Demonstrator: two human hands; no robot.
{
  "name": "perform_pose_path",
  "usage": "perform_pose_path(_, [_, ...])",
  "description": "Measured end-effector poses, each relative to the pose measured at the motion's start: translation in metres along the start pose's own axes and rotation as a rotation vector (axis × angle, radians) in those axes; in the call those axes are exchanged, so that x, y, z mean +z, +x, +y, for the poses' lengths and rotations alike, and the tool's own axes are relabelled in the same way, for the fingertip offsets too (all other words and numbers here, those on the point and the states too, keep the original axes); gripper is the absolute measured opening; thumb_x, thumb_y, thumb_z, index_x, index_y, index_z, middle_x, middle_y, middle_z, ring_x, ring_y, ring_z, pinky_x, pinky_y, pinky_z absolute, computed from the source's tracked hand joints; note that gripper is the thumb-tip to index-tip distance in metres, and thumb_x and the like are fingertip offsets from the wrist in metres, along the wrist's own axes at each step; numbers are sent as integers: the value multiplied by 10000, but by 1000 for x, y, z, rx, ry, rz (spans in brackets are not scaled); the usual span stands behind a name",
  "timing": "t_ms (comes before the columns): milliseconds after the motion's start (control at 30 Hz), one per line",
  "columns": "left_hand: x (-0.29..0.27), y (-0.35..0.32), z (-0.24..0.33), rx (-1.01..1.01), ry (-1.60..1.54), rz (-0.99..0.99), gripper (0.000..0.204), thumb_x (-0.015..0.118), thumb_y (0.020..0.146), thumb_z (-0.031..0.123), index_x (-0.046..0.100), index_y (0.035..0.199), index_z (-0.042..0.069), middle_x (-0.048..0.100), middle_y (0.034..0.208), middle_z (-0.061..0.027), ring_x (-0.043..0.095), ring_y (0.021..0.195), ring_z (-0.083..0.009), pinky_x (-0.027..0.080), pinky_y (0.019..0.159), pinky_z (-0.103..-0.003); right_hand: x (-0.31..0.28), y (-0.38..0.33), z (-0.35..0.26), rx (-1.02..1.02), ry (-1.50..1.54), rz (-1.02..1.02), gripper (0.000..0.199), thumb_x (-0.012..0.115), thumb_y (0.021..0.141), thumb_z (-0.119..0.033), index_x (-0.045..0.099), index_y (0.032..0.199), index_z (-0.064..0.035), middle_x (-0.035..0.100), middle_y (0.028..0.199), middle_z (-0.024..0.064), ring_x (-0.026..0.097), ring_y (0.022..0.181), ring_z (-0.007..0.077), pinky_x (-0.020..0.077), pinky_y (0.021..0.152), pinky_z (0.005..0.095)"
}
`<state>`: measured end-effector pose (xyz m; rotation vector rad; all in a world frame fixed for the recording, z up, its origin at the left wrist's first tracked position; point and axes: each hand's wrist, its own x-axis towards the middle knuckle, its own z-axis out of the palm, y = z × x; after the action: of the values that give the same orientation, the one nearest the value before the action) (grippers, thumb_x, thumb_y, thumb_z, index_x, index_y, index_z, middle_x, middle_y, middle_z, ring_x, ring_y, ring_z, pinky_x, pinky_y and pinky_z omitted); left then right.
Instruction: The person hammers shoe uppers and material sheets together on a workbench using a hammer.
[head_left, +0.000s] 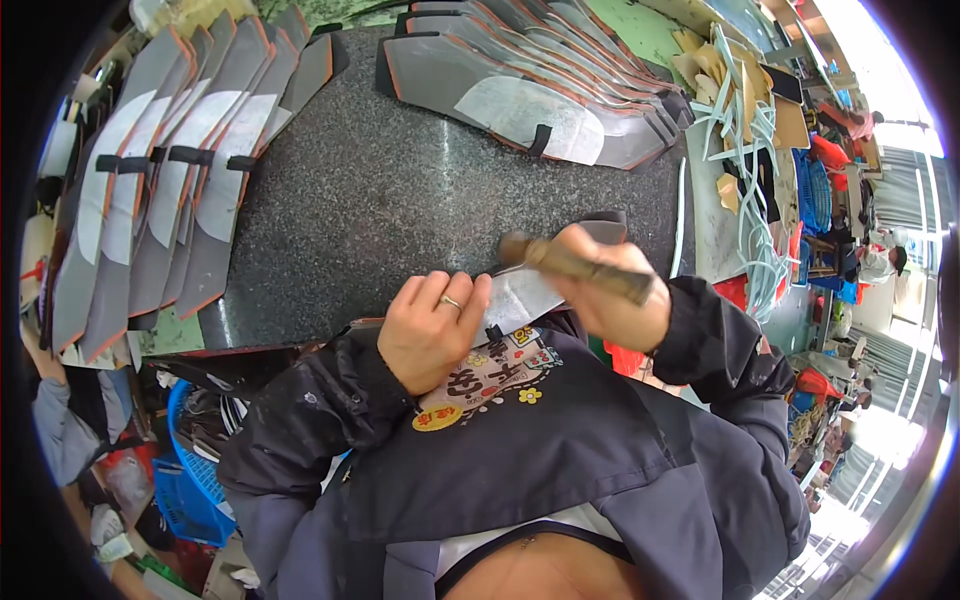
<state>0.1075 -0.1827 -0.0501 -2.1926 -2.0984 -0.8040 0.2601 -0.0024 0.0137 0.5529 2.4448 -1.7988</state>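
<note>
A grey shoe-upper piece (520, 298) with a pale patch lies at the near edge of the dark stone slab, in front of my body. My left hand (435, 325), a ring on one finger, is closed over its left part, fingers together and pressing down; the thumb is hidden. Closed above its right part, my right hand (625, 300) grips a brown hammer (580, 268), slightly blurred, its rounded dark end to the left. Part of the piece is covered by that hand and the hammer.
Overlapping grey pieces with orange edges and black tabs lie in a left stack (215, 200) and a far stack (530, 105). Pale strips (765, 200) and scraps cover the right side. A blue basket (190, 500) stands below left. Other people are at the edges.
</note>
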Motion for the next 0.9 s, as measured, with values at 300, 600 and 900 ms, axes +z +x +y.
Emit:
perform_pose_path(300, [-25,-23,0,-126,-134,-4,296,653,689,2,642,983,26,618,899,-85,610,798,-259,519,681,-336,16,11,-19,-160,-257,-75,263,617,834,-70,610,1097,-71,593,736,128,601,574,307,491,527,378])
perform_pose_path(600, [-23,-31,-22,-2,-119,11,223,605,709,105,635,922,46,569,873,-32,579,756,-198,503,605,-302,27,23,-27,-220,-677,-289,179,582,905,-194,595,1038,-74,611,777,114,638,665,298,514,552,391])
perform_pose_path(900, [8,24,-5,-175,-319,-53,113,638,810,85,650,921,69,592,848,-62,629,692,-252,515,589,-331,-13,-5,-5,-133,-770,-61,310,638,824,-124,516,1107,-90,601,753,137,607,615,355,479,514,418])
